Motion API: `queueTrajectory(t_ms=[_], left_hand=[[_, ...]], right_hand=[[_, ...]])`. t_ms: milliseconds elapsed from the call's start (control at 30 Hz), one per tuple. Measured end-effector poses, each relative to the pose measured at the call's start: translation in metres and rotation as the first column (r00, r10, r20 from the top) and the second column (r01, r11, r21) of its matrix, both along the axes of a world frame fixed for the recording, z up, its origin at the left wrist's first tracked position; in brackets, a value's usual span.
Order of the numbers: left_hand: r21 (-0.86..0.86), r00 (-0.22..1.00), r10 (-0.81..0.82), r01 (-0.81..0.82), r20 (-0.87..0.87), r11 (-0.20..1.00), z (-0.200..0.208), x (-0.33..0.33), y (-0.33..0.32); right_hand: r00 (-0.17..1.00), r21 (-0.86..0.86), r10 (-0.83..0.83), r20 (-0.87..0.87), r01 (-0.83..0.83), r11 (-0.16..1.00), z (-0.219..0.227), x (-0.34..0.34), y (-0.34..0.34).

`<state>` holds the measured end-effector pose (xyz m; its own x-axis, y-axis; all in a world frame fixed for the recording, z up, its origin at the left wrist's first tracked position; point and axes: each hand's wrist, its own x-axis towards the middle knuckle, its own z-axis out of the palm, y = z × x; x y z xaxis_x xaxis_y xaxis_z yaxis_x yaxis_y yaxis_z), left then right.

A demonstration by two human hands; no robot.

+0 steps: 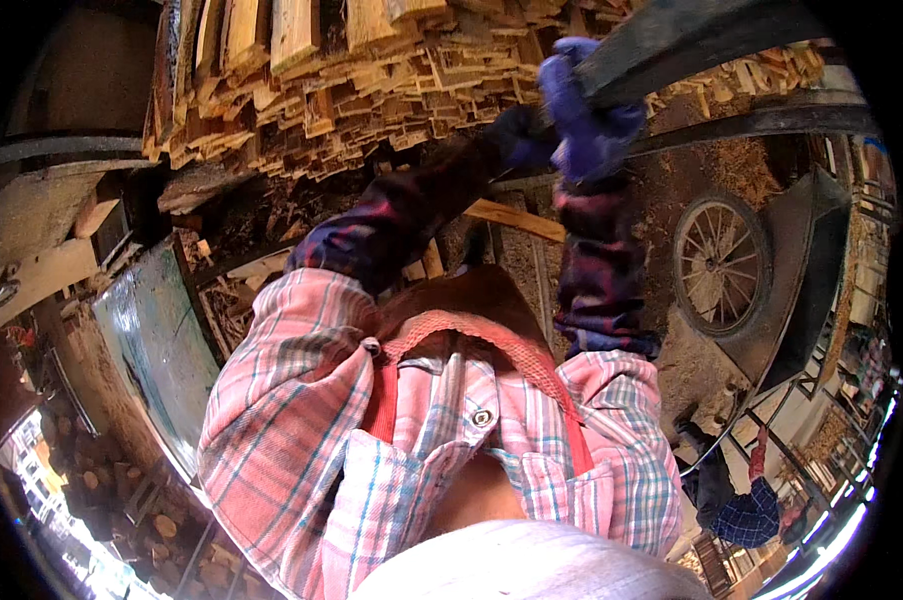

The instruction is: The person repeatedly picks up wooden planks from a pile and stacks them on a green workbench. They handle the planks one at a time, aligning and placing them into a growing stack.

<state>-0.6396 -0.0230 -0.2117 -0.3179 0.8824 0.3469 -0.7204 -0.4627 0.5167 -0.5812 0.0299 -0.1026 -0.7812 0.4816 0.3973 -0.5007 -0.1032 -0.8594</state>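
My right hand (589,125), in a blue-purple work glove, is closed around the end of a dark beam (701,48), at the upper right. Whether the beam is wood or metal cannot be made out. My left hand (519,138), in a darker-looking glove, reaches up beside the right one, just below and left of the beam's end. Shadow hides its fingers, so its grip does not show. Directly beyond both hands rises a big stack of split firewood (371,95), its pieces lying with their cut ends toward me.
A handcart with a spoked wheel (721,265) and a dark tub (811,270) stands on the right. Another person (746,512) is farther off at the lower right. A greenish metal sheet (156,345) leans at left, with round logs (166,525) behind. A loose plank (516,220) lies below my hands.
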Motion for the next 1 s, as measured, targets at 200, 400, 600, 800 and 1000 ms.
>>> queueTrajectory(t_ms=[200,400,600,800,1000], left_hand=[[-0.277,0.948,0.222,-0.156,0.226,0.948,-0.082,-0.007,-0.071],[-0.638,0.685,0.014,-0.687,-0.729,0.348,0.020,0.012,-0.193],[-0.713,0.749,-0.050,-0.605,-0.661,0.354,-0.075,0.119,-0.361],[-0.811,0.800,0.345,-0.565,-0.491,0.155,-0.056,0.167,-0.405],[-0.830,0.707,0.545,-0.556,-0.449,0.037,-0.035,0.205,-0.360]], right_hand=[[0.995,0.279,0.066,-0.076,-0.042,0.959,0.004,-0.022,-0.053],[0.807,0.295,-0.409,-0.426,0.551,0.781,-0.027,-0.077,-0.075],[0.715,0.436,-0.496,-0.494,0.696,0.570,-0.007,-0.117,-0.064],[0.692,0.435,-0.518,-0.502,0.720,0.541,0.027,-0.120,-0.068],[0.551,0.371,-0.569,-0.610,0.834,0.408,0.015,-0.076,-0.101]])
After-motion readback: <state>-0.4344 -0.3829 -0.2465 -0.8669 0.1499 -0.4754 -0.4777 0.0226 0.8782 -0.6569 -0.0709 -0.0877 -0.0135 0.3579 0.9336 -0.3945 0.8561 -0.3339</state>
